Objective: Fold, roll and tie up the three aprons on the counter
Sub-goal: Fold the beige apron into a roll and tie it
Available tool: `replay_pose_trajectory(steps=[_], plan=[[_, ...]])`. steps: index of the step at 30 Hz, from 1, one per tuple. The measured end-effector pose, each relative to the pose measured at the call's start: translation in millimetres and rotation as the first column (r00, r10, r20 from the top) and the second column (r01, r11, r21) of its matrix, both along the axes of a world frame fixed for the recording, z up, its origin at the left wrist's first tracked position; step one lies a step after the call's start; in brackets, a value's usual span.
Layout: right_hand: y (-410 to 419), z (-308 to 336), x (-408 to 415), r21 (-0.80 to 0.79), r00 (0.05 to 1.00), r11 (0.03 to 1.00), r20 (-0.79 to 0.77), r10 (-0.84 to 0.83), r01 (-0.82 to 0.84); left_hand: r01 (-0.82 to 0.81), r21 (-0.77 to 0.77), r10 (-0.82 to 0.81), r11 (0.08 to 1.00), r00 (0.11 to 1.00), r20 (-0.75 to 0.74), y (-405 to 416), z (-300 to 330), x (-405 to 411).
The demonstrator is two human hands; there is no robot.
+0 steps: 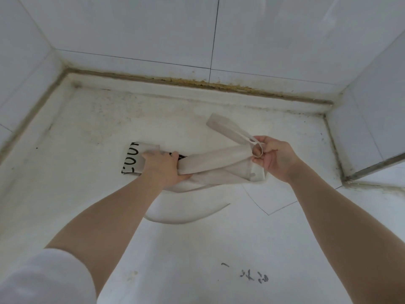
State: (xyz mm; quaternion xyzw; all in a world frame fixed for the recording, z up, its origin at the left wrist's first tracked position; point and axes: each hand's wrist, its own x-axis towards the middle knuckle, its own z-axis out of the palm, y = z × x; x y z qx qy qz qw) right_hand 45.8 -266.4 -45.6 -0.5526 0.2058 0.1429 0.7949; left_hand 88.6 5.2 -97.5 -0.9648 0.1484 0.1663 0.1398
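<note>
Setting: white tiled walls point(153, 29) are closing in a pale, stained counter point(87, 119) on three sides, with a dirty brown seam point(197, 83) running along the back edge.
Apron: a pale beige apron point(219, 160), rolled into a long bundle, is lying across the middle of the counter between the two hands, its right end lifting slightly off the surface.
Printed end: a flat part with black lettering point(133, 157) is sticking out to the left of the roll, resting on the counter.
Left hand: the left hand point(162, 167) is closing around the left part of the roll, fingers wrapping over the cloth and pressing it down.
Right hand: the right hand point(274, 157) is pinching the right end of the roll, thumb and fingers gripping a small loop of strap point(257, 150).
Strap: a wide strap point(225, 127) is trailing from that loop up and to the left, lying on the counter behind the roll.
Loose cloth: a curved tail of fabric point(186, 216) is hanging below the roll toward the camera, flat on the surface.
Sleeve: a white sleeve point(43, 279) is covering the left upper arm at the lower left corner.
Marks: small dark scribbles point(254, 276) are showing on the near part of the counter.
</note>
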Motion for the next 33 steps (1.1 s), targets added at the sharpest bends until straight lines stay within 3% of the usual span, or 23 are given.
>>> replay_pose_trajectory(steps=[3, 6, 7, 8, 9, 10, 12, 14, 16, 18, 19, 20, 21, 22, 23, 24, 25, 26, 28, 30, 32, 33], plan=[[-4, -7, 2, -0.235, 0.98, 0.951, -0.034, 0.196, -0.198, 0.028, 0.0, -0.028, 1.0, 1.0, 0.002, -1, -2, -3], [-9, -14, -5, -0.483, 0.925, 0.789, -0.165, 0.344, -0.379, 0.016, 0.017, -0.016, 1.0, 1.0, -0.008, -2, -1, -6], [-11, -17, -8, -0.592, 0.895, 0.673, -0.246, 0.372, -0.443, 0.004, 0.022, -0.004, 1.0, 1.0, -0.016, -2, -2, -6], [-11, -20, -10, -0.688, 0.846, 0.496, -0.379, 0.376, -0.529, -0.011, 0.024, 0.011, 1.0, 1.0, -0.022, -1, -2, -7], [-11, -23, -13, -0.714, 0.776, 0.313, -0.532, 0.338, -0.626, -0.023, 0.029, 0.024, 0.999, 0.999, -0.023, -1, -3, -7], [-9, -25, -13, -0.697, 0.722, 0.198, -0.639, 0.266, -0.689, -0.034, 0.033, 0.034, 0.999, 0.999, -0.022, -2, -3, -6], [0, -23, -12, -0.73, 0.752, 0.184, -0.65, 0.11, -0.658, -0.035, 0.039, 0.036, 0.999, 0.999, -0.031, -3, -1, -6], [5, -25, -6, -0.849, 0.86, 0.162, -0.511, -0.008, -0.503, -0.007, 0.032, 0.008, 0.999, 0.999, -0.041, -5, 1, -5], [11, -24, -7, -0.923, 0.924, 0.068, -0.381, -0.04, -0.378, 0.08, -0.004, -0.08, 0.997, 0.997, 0.002, -3, 2, -2], [13, -22, -11, -0.962, 0.961, -0.107, -0.262, 0.091, -0.252, 0.205, -0.028, -0.204, 0.978, 0.978, 0.038, -4, 0, -2], [14, -22, -11, -0.959, 0.932, -0.194, -0.253, 0.258, -0.207, 0.251, -0.027, -0.25, 0.968, 0.968, 0.028, -4, -2, -3], [14, -22, -10, -0.945, 0.847, -0.255, -0.301, 0.437, -0.205, 0.271, -0.026, -0.27, 0.962, 0.963, 0.017, -4, -5, -5], [14, -23, -9, -0.931, 0.739, -0.261, -0.363, 0.567, -0.257, 0.268, -0.022, -0.268, 0.963, 0.963, 0.014, -5, -7, -7], [12, -24, -9, -0.91, 0.667, -0.188, -0.401, 0.628, -0.37, 0.265, -0.023, -0.265, 0.964, 0.964, 0.023, -5, -10, -8], [14, -23, -12, -0.879, 0.662, -0.028, -0.379, 0.646, -0.476, 0.267, -0.032, -0.266, 0.963, 0.964, 0.025, -3, -11, -9], [17, -22, -14, -0.838, 0.72, 0.162, -0.329, 0.612, -0.521, 0.273, -0.05, -0.272, 0.961, 0.962, 0.014, -1, -11, -10], [18, -24, -13, -0.825, 0.781, 0.256, -0.309, 0.543, -0.504, 0.276, -0.072, -0.278, 0.958, 0.96, -0.021, 2, -12, -9], [21, -25, -12, -0.836, 0.819, 0.271, -0.312, 0.482, -0.478, 0.27, -0.113, -0.278, 0.956, 0.958, -0.068, 7, -12, -7], [26, -32, -9, -0.911, 0.831, 0.063, -0.341, 0.44, -0.407, 0.179, -0.281, -0.237, 0.943, 0.953, -0.189, 18, -6, -4], [31, -38, -9, -0.901, 0.81, -0.124, -0.429, 0.401, -0.416, -0.063, -0.573, -0.133, 0.817, 0.946, -0.294, 26, -2, 0], [34, -42, -7, -0.851, 0.777, -0.196, -0.525, 0.348, -0.487, -0.274, -0.735, -0.016, 0.62, 0.932, -0.362, 31, -6, 5], [33, -43, -7, -0.845, 0.777, -0.206, -0.534, 0.332, -0.493, -0.309, -0.762, 0.027, 0.569, 0.933, -0.359, 32, -8, 6]])
